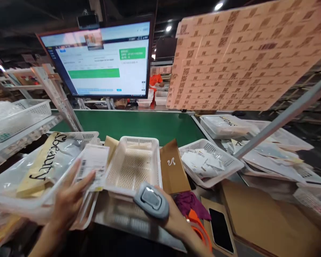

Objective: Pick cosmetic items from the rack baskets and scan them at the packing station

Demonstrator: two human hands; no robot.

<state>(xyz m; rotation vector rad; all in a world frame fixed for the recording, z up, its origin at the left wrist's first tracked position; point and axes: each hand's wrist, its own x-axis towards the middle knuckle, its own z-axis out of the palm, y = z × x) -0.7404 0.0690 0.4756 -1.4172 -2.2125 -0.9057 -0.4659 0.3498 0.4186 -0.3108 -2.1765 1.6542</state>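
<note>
Near white basket (135, 167) | left hand (69, 195) angled up, gripping packet (96, 160) | right hand (173, 217) forward, clasping scanner (151, 201)

The left hand (68, 196) holds a labelled packet (97, 159). The right hand (173, 214) grips a grey handheld device (152, 201). Far left, a lit monitor (96, 84).

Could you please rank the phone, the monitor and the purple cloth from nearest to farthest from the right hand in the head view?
1. Purple cloth, just right of the right hand.
2. Phone, farther right.
3. Monitor, far back, upper left.
</note>
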